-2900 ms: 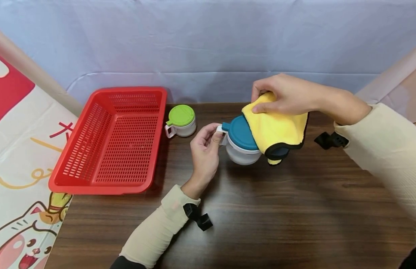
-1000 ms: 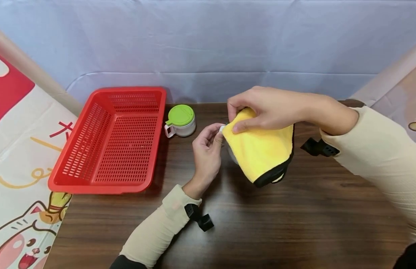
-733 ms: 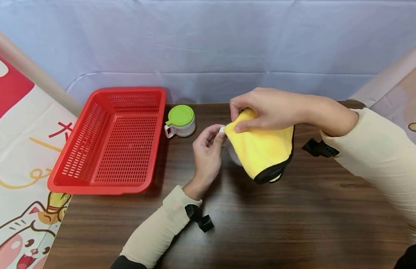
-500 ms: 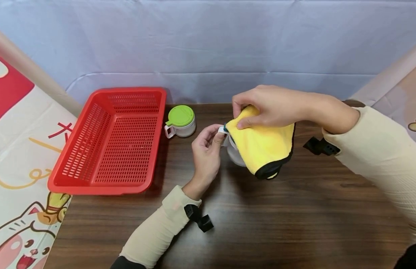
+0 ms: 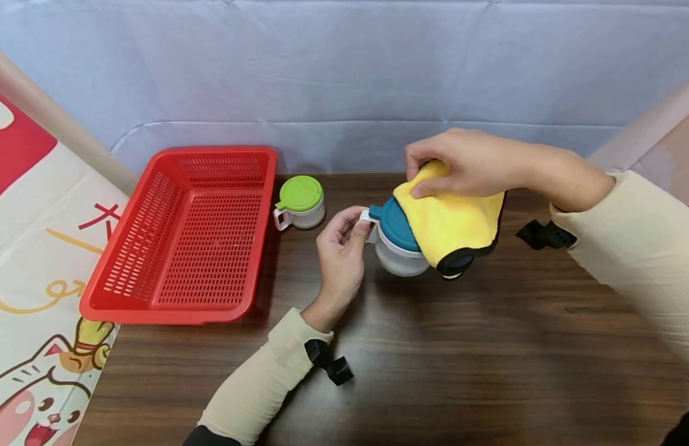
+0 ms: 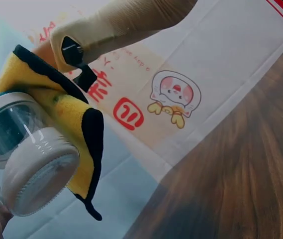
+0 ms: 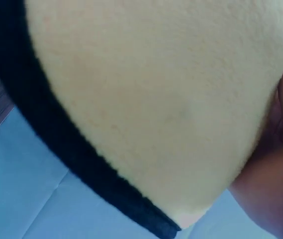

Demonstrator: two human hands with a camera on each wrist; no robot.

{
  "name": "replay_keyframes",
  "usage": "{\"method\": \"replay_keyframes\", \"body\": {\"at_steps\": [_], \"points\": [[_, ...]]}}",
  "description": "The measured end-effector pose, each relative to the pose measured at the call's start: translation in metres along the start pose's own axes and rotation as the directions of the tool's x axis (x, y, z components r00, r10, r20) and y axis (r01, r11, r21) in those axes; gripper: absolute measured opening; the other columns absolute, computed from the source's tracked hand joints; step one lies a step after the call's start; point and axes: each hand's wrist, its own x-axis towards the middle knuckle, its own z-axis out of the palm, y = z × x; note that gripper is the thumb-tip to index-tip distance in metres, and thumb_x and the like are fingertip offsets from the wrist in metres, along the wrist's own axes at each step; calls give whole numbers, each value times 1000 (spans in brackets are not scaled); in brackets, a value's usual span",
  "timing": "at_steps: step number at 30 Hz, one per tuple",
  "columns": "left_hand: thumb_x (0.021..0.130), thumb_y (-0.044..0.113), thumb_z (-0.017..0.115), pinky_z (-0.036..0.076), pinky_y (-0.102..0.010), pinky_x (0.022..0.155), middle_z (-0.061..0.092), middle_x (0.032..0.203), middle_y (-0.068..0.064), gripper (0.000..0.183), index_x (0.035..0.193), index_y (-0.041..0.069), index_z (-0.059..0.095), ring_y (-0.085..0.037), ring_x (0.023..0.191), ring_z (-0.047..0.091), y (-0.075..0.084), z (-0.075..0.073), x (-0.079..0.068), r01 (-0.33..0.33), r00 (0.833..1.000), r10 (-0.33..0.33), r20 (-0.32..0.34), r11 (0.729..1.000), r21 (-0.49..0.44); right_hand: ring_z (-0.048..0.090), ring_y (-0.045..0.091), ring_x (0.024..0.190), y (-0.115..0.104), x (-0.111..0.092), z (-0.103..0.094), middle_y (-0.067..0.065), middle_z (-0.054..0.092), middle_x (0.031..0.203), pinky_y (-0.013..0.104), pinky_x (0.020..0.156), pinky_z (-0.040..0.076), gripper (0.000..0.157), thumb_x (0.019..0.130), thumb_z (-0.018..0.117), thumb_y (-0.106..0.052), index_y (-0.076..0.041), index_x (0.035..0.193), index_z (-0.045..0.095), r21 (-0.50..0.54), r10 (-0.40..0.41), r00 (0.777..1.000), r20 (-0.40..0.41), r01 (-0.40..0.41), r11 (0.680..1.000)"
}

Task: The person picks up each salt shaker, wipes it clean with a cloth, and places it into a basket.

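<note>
My left hand [image 5: 342, 260] pinches the white handle of a seasoning jar [image 5: 401, 260] with a teal lid and clear body. Seen from the left wrist, the jar [image 6: 32, 154] hangs tilted, its underside showing. A yellow cleaning cloth [image 5: 455, 220] with black edging drapes over the right part of the lid and hides it. Thumb and fingers of my right hand [image 5: 467, 164] grip that cloth from above. The cloth [image 7: 156, 109] fills most of the right wrist view, with part of a hand at its right edge.
A smaller seasoning jar [image 5: 301, 201] with a green lid stands on the wooden table [image 5: 433, 371], left of my left hand. Farther left is a red perforated plastic basket [image 5: 255, 248]. A pale cloth backdrop [image 5: 344, 74] rises behind the table.
Over the last second, the yellow cloth in my right hand has slid right and up across the lid, uncovering its left part. My left hand keeps its hold on the handle, nearly still.
</note>
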Motion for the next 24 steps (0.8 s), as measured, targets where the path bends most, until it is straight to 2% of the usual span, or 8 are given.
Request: {"method": "replay_keyframes", "body": {"at_steps": [10, 17, 24], "points": [[97, -7, 62, 55, -25, 87, 68, 104, -26, 18, 112, -17, 62, -9, 92, 65, 0, 0, 1, 2, 1000, -2, -11, 1000, -17, 50, 12, 76, 25, -13, -6, -9, 61, 83, 25, 67, 39, 15, 94, 75, -13, -17, 87, 62, 3, -1, 998, -57, 1, 1000], [97, -5, 63, 55, -24, 87, 68, 105, -26, 19, 113, -16, 63, -9, 93, 66, 2, -1, 2, 5, 1000, -6, -10, 1000, -6, 53, 12, 77, 43, -25, -14, -6, 63, 88, 23, 67, 40, 9, 96, 73, -15, -17, 92, 64, 19, 94, 995, -37, -93, 995], [97, -5, 62, 55, -24, 87, 69, 105, -24, 19, 113, -16, 63, -9, 93, 66, 2, -1, 2, 6, 1000, -6, -8, 1000, -7, 57, 16, 73, 46, -35, -23, 0, 65, 88, 24, 60, 46, 7, 98, 70, -15, -12, 94, 64, 84, 167, 986, -28, -164, 983]]}}
